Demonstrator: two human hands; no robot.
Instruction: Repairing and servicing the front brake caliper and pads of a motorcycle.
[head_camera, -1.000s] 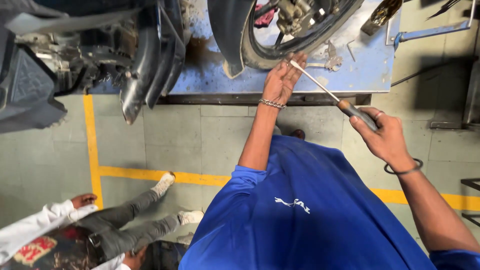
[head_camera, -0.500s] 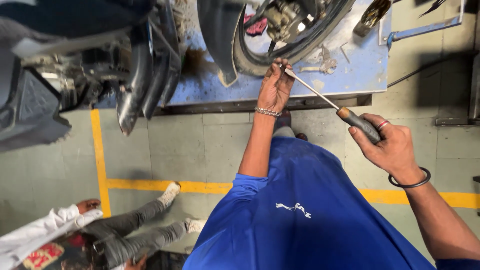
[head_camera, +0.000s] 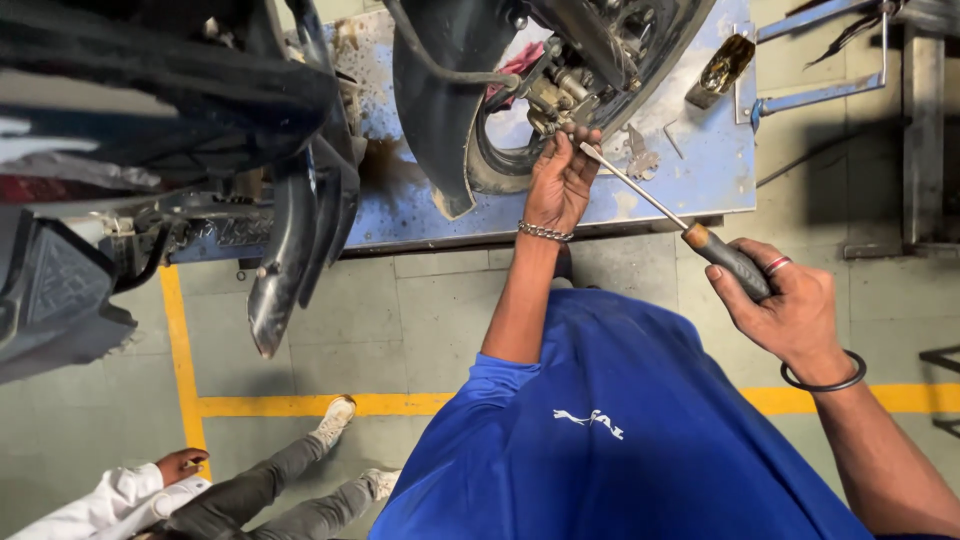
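Right hand (head_camera: 790, 300): right of centre, fingers clamped on the screwdriver (head_camera: 690, 232) handle.
Left hand (head_camera: 562, 180): upper centre, fingers curled round the shaft tip beside the wheel (head_camera: 600, 70).
Screwdriver: slants between both hands.

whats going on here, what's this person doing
A person in a blue shirt is working on a two-wheeler's wheel raised on a blue lift platform. The right hand grips a long screwdriver by its handle, its tip up at the brake parts. The left hand steadies the shaft near the tip. Another person sits on the floor nearby.
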